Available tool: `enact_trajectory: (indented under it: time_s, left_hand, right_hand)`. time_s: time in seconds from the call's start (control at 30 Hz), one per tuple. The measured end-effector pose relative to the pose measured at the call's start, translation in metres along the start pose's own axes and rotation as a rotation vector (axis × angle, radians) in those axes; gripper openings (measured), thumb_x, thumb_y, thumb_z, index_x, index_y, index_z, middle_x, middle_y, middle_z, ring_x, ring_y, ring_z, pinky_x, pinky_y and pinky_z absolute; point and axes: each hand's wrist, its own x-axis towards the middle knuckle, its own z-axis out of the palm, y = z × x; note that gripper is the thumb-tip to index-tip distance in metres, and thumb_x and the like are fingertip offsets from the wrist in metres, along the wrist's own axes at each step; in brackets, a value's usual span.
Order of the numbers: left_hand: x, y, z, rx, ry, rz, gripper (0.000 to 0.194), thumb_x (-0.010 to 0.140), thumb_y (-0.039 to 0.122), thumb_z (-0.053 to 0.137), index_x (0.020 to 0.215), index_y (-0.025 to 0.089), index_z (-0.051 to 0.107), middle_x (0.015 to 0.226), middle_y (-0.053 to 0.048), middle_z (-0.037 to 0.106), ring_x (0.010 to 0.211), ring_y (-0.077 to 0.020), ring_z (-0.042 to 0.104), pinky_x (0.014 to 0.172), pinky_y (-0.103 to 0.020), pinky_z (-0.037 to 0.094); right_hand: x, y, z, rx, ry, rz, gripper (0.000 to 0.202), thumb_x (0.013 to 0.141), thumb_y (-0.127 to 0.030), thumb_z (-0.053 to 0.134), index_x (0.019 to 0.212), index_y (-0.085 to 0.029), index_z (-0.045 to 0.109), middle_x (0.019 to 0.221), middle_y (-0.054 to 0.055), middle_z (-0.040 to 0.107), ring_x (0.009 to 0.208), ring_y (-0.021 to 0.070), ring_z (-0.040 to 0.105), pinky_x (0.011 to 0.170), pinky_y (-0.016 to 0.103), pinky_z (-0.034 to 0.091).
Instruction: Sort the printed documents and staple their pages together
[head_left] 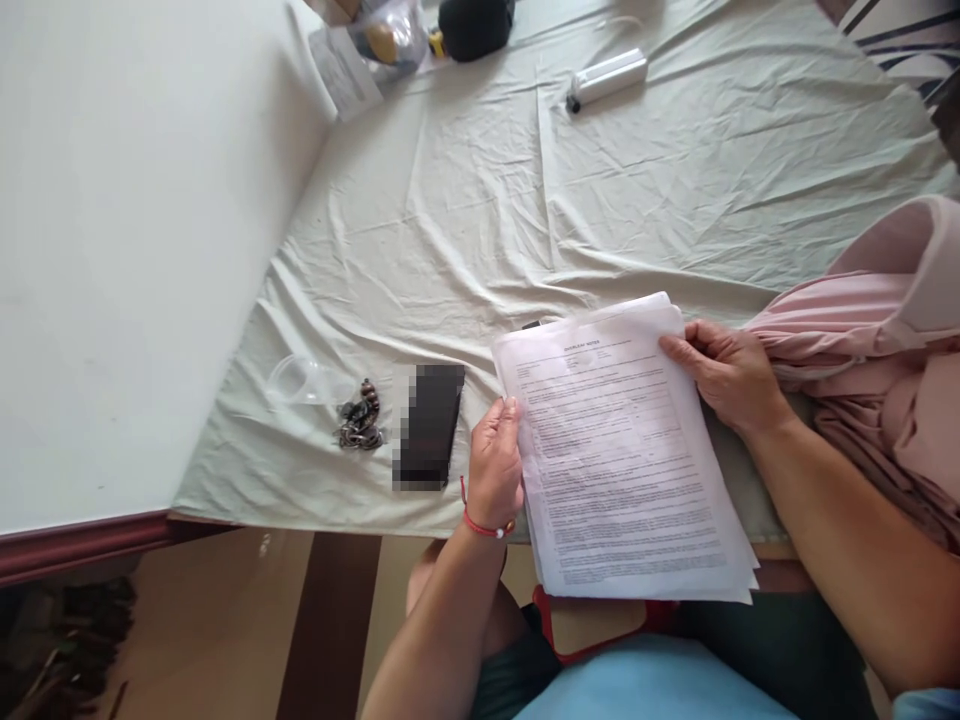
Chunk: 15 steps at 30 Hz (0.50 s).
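A stack of printed paper sheets is held up at the front edge of the table, text side toward me, its lower end past the edge above my lap. My left hand, with a red bracelet at the wrist, pinches the left margin between thumb and fingers. Near the upper right corner my right hand grips the sheets, thumb on top. The sheets' right edges fan slightly apart. A small dark object peeks out behind the top left of the stack, mostly hidden.
Left of the papers lie a black pixelated rectangular object, a beaded string and a clear plastic cup. Pink cloth is heaped at right. A silver cylindrical item and a black pouch lie farther back. A white wall borders the left.
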Motion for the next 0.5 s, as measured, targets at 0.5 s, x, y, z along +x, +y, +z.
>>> enact_trajectory:
  time_s: [0.5]
  left_hand:
    - [-0.0035,0.0071,-0.003,-0.025,-0.131,-0.04,0.047,0.08,0.051,0.087,0.111,0.019,0.074,0.109,-0.009,0.081,0.104,-0.0257,0.076,0.095,-0.038,0.06]
  right_hand:
    - [0.0017,-0.0015,0.0036,-0.078,0.123,-0.02,0.026,0.08,-0.042,0.086,0.081,-0.022,0.07,0.071,0.001,0.066,0.061,0.0124,0.053,0.054,0.027,0.04]
